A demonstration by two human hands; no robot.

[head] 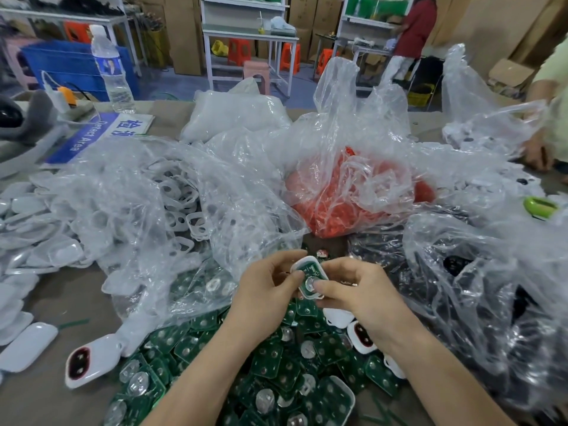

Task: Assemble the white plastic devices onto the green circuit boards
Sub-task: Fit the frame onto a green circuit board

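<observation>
Green board (pixel 311 275) sits inside a white shell (pixel 302 262), held just above the heap of green boards (pixel 276 358) at the tabletop's near edge. The left hand (pixel 267 284) pinches the shell's left side between thumb and curled fingers. The right hand (pixel 359 290) grips its right side, thumb pressing on the board's round metal disc. Clear bags of white frames (pixel 178 207) lie toward the left edge. A bag of red parts (pixel 347 198) sits behind the hands, and a bag of black parts (pixel 491 287) lies on the right. A water bottle (pixel 112 72) stands at the far left corner.
</observation>
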